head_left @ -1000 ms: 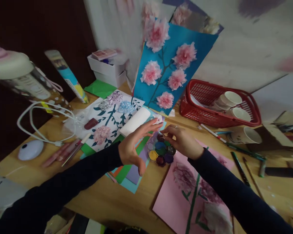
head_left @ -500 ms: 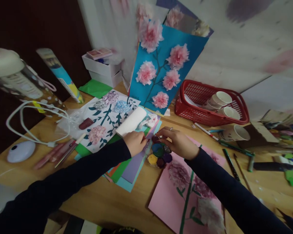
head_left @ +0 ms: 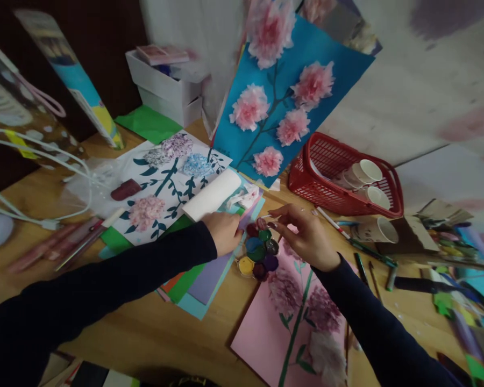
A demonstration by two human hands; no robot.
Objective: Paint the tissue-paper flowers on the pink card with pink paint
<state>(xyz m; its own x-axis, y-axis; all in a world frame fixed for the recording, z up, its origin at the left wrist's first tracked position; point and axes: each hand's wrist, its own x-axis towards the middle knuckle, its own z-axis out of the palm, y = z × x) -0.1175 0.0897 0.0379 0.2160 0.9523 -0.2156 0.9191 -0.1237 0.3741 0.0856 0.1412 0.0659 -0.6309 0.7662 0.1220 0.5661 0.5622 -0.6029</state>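
Observation:
A cluster of small paint pots (head_left: pixel 258 252) sits on the desk between my hands, with yellow, blue, green, dark red and purple paint. My left hand (head_left: pixel 223 233) is closed at the cluster's upper left side; its fingertips are partly hidden, and what they grip cannot be made out. From the upper right, my right hand (head_left: pixel 302 234) pinches with thumb and fingers over the dark red pot. Something small and pale shows at those fingertips, too blurred to name. Below the pots lies pink paper (head_left: pixel 258 338) with a painted green stem and crumpled tissue flowers.
A white paper roll (head_left: pixel 212 194) lies on coloured sheets beside my left hand. Behind stands a blue flower picture (head_left: pixel 242 75). At the back right is a red basket (head_left: pixel 306 185) with paper cups. Brushes, pens and a cup (head_left: pixel 381 231) lie right; a cable (head_left: pixel 36 220) is left.
The view has shifted and come slightly closer. My right fingers have drawn a little away from the dark red pot, to the right. My left hand stays beside the pots.

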